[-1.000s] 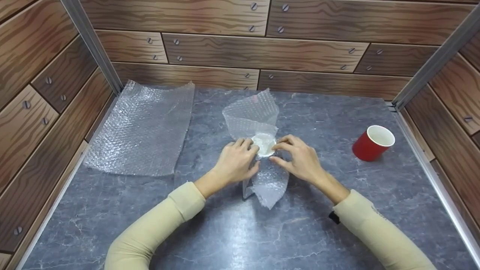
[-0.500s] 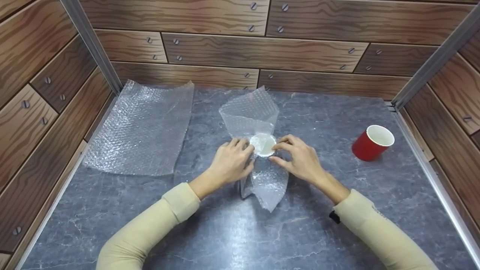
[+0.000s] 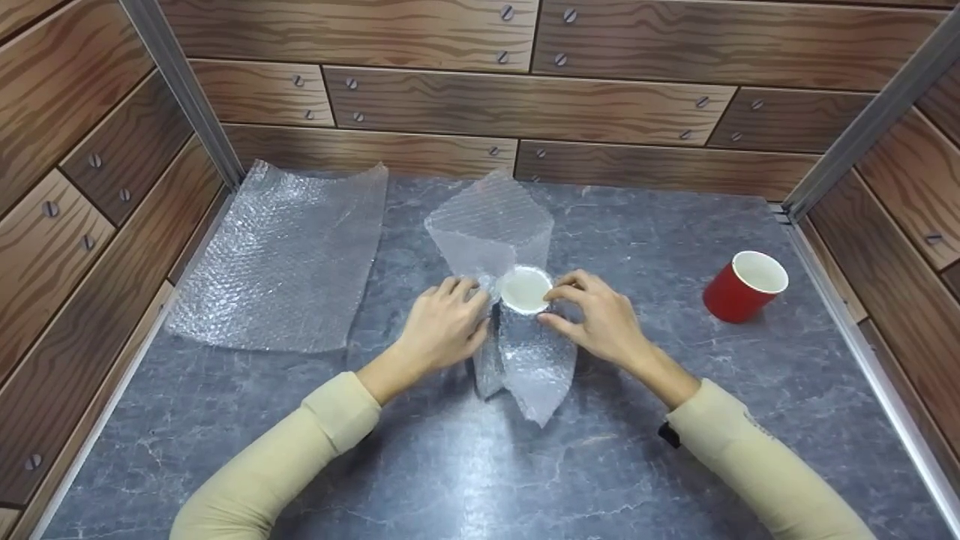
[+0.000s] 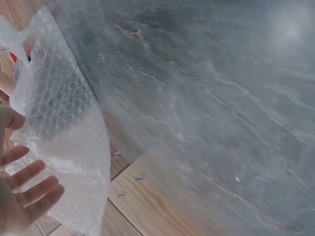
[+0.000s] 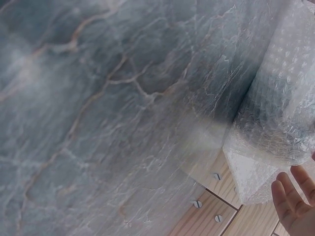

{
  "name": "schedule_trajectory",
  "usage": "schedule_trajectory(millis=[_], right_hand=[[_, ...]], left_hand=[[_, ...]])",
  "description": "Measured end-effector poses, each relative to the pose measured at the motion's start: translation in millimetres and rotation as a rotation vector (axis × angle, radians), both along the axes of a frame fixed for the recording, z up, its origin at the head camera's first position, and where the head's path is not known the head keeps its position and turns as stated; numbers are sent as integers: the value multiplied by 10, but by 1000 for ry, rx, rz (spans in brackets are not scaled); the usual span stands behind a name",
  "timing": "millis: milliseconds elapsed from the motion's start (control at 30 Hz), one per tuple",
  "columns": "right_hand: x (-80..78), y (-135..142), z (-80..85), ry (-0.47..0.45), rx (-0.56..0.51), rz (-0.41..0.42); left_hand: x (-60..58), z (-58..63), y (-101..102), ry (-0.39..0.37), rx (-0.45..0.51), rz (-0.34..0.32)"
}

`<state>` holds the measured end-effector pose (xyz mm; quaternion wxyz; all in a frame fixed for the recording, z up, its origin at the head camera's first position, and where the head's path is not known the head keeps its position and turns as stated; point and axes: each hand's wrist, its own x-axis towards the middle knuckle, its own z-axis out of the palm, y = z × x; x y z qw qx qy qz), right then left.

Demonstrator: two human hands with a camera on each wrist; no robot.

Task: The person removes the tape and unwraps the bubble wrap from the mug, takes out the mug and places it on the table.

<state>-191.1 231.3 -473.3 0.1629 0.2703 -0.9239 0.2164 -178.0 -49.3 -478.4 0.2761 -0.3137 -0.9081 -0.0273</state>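
Observation:
A cup (image 3: 525, 291) with a white inside and rim stands upright in the middle of the table, with bubble wrap (image 3: 536, 375) around its side. Loose flaps of the wrap spread behind it and toward the front. My right hand (image 3: 595, 315) pinches the cup's right rim between thumb and index finger; its other fingers stay extended in the right wrist view. At the left side, my left hand (image 3: 444, 322) is beside a flap that stands away from the cup. In the left wrist view the left fingers (image 4: 37, 189) are spread and relaxed next to the bubble wrap (image 4: 61, 105).
A flat bubble wrap sheet (image 3: 285, 262) lies at the back left of the marbled table (image 3: 645, 480). A red cup (image 3: 739, 292), white inside, stands on the right. Wood-patterned walls (image 3: 450, 97) and metal frame posts enclose the back and sides.
My left hand has moved left, away from the cup's rim. The left and back flaps have opened outward, leaving the cup's mouth uncovered. My right hand has stayed at the rim.

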Motion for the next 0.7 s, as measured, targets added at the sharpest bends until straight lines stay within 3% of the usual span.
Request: schedule_trajectory(millis=[400, 700], right_hand=[[-7, -5, 0, -11, 0, -5], [-7, -3, 6, -17, -6, -6]], left_hand=[[42, -57, -241, -17, 9, 14], [19, -53, -398, 20, 22, 59]])
